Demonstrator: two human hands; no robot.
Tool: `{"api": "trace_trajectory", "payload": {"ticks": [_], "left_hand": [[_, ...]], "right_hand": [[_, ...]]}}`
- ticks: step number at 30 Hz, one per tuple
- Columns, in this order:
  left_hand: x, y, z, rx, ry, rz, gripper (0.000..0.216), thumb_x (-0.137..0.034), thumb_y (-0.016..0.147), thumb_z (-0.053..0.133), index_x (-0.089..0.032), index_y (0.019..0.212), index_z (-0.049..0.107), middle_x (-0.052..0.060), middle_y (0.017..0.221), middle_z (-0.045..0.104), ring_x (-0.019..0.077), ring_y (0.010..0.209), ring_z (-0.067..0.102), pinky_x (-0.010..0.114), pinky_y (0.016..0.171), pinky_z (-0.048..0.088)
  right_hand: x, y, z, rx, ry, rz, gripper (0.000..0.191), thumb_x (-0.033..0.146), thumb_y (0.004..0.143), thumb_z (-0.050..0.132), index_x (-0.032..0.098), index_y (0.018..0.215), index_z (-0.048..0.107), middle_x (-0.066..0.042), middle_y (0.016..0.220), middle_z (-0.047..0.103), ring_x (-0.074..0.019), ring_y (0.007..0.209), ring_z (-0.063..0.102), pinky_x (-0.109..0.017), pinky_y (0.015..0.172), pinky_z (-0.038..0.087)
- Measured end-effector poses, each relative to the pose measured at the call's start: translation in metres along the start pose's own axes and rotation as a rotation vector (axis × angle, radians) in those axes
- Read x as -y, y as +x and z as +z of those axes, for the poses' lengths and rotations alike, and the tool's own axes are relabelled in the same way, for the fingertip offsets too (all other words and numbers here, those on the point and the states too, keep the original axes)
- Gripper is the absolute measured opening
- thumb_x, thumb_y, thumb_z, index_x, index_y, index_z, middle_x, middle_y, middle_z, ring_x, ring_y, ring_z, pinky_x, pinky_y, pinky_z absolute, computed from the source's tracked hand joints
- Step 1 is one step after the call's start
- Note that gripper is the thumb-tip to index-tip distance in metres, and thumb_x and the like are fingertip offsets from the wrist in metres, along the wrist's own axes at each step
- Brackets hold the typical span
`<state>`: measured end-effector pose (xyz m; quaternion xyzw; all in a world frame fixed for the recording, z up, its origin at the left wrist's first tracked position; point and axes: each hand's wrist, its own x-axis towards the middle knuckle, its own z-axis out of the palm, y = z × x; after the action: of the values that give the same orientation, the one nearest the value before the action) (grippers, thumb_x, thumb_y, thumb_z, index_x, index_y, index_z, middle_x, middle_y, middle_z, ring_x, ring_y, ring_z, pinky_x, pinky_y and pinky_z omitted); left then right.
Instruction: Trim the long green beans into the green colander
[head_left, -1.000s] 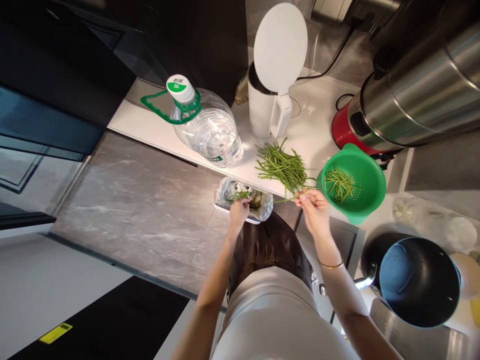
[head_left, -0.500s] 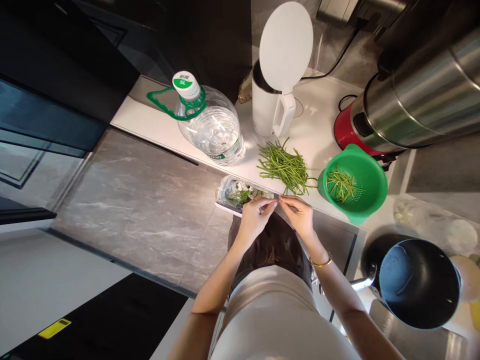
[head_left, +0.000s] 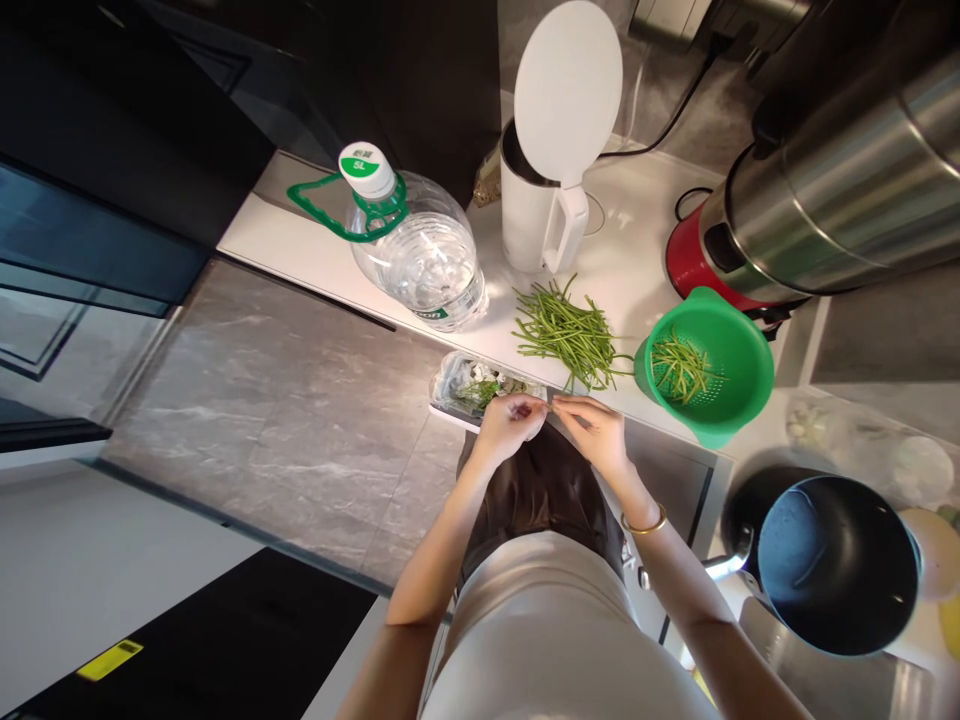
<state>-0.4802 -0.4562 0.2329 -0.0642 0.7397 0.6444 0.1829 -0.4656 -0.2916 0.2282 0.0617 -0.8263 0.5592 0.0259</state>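
My left hand [head_left: 512, 428] and my right hand [head_left: 596, 428] meet fingertip to fingertip in front of my waist, just off the counter's edge. Both are closed in a pinch. Whatever is between the fingertips is too small to make out. Beyond them on the counter lies a loose pile of thin green vegetable stems [head_left: 566, 335]. Shorter cut stems [head_left: 679, 368] rest inside a green colander [head_left: 739, 375] to the right of that pile. Below the counter's edge, beside my left hand, is a lined waste bin [head_left: 446, 385] with green scraps in it.
A large water bottle [head_left: 424, 250] with a green handle stands on the counter [head_left: 637, 220]. A white kettle [head_left: 529, 220] has its lid up. At the right are a steel appliance with a red base [head_left: 686, 250] and a dark pan [head_left: 855, 570].
My hands have shifted slightly left, and the fingertips of the left hand have curled and turned a little. The stems, colander and bin stay as they were.
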Motion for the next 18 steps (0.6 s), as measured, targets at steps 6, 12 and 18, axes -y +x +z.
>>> {"api": "trace_trajectory", "payload": {"ticks": [6, 12, 18], "left_hand": [[0.062, 0.033, -0.027, -0.202, 0.305, -0.108, 0.016, -0.025, 0.075, 0.054, -0.015, 0.079, 0.067, 0.004, 0.074, 0.069, 0.0165, 0.069, 0.063, 0.025, 0.067, 0.047], [0.108, 0.046, -0.049, -0.262, 0.775, -0.331, 0.016, -0.021, 0.079, 0.052, -0.017, 0.084, 0.066, 0.011, 0.088, 0.071, 0.0237, 0.087, 0.065, 0.029, 0.077, 0.045], [0.104, 0.041, -0.035, -0.165, 0.811, -0.304, 0.040, -0.016, 0.076, 0.056, -0.020, 0.115, 0.058, 0.011, 0.112, 0.067, 0.0234, 0.089, 0.066, 0.030, 0.079, 0.046]], "right_hand": [[0.007, 0.011, -0.004, -0.222, 0.524, 0.316, 0.011, 0.030, 0.071, 0.073, 0.024, 0.079, 0.069, -0.001, 0.082, 0.073, -0.0155, 0.070, 0.069, -0.030, 0.067, 0.060], [0.004, 0.019, -0.030, -0.279, 0.782, 0.309, 0.007, 0.035, 0.078, 0.067, 0.030, 0.083, 0.064, 0.005, 0.083, 0.068, -0.0057, 0.063, 0.063, -0.015, 0.057, 0.057], [0.011, 0.017, -0.033, -0.283, 0.975, 0.379, 0.009, 0.032, 0.076, 0.070, 0.033, 0.085, 0.067, 0.007, 0.082, 0.068, -0.0021, 0.066, 0.062, -0.008, 0.061, 0.056]]}}
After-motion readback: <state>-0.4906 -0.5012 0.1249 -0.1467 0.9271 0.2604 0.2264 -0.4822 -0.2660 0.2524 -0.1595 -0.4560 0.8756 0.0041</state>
